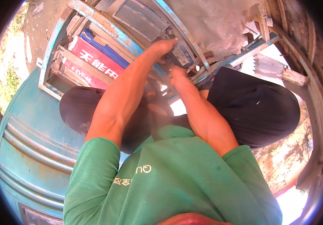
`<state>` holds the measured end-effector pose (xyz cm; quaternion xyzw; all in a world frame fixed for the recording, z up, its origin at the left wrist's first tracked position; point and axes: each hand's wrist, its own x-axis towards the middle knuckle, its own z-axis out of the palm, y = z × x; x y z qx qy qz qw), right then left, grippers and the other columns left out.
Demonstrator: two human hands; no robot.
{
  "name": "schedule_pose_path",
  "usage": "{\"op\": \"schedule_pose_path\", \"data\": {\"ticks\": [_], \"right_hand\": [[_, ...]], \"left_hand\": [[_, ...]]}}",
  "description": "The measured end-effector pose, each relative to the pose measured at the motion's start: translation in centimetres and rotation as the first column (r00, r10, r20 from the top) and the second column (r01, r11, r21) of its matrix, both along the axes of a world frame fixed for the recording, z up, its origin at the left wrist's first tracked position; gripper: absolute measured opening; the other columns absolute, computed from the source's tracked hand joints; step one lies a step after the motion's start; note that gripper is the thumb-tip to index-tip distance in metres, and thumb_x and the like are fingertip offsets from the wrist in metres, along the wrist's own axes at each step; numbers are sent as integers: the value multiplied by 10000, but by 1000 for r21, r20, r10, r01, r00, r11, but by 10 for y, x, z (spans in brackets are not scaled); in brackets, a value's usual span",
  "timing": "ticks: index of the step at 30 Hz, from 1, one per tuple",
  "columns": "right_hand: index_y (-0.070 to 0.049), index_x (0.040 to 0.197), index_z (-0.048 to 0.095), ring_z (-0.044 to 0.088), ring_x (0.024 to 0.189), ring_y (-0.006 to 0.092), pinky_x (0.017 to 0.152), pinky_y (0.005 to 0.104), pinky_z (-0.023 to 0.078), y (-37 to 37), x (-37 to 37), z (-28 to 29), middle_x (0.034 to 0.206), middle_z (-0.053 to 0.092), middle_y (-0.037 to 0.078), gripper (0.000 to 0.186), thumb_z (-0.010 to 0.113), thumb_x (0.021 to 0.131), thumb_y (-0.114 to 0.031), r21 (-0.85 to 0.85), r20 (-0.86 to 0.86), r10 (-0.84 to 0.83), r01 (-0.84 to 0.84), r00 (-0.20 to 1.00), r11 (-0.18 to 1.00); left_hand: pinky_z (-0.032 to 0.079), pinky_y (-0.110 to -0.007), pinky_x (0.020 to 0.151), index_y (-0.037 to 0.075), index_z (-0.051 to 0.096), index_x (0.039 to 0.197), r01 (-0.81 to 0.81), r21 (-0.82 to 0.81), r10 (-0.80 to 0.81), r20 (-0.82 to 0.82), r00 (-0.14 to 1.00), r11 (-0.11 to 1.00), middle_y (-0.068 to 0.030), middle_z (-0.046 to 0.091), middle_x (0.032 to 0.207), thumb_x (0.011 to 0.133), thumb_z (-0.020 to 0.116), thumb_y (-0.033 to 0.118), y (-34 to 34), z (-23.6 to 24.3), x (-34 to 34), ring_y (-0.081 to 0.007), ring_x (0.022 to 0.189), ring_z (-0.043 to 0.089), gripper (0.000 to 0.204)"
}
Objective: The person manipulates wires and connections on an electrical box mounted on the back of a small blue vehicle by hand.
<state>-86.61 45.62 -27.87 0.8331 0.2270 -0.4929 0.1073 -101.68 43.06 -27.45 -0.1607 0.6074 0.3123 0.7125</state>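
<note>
My left hand (165,47) reaches into a blue-painted, rusty metal frame (107,30). It is closed at the near edge of a dark box-shaped unit (182,54) with a pale label, its thumb side lying against the unit. What its fingers grip is hidden. Just below and to the right, my right hand (177,76) is curled closed close to the same unit's near end. Anything inside that hand is hidden too. Beyond my left hand lies a dark ribbed panel (140,18), adjoining the unit inside the frame.
Red cartons (97,60) and a blue item (103,48) fill the frame's left part. A teal ridged metal panel (37,131) lies to my left. A worn wooden block (295,77) and a curved rusty bar (321,97) stand at right. My knees flank the work.
</note>
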Motion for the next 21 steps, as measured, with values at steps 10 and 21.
{"op": "schedule_pose_path", "data": {"ticks": [10, 21], "right_hand": [[36, 944, 660, 560, 635, 212, 550, 419, 431, 1, 26, -29, 824, 662, 110, 180, 740, 840, -86, -93, 74, 227, -220, 971, 971], [-152, 840, 602, 315, 457, 70, 434, 257, 189, 1, 32, 9, 609, 355, -72, 194, 634, 1018, -223, -193, -211, -19, -22, 977, 981]], "left_hand": [[542, -603, 939, 77, 618, 1437, -17, -18, 18, 28, 999, 1000, -179, 594, 1471, 1016, 562, 622, -3, -30, 1, -407, 1279, 602, 691], [568, -524, 948, 92, 658, 1371, -40, 3, 40, 4, 999, 999, -183, 643, 1374, 957, 598, 689, -3, -17, -2, -385, 1215, 626, 729]]}}
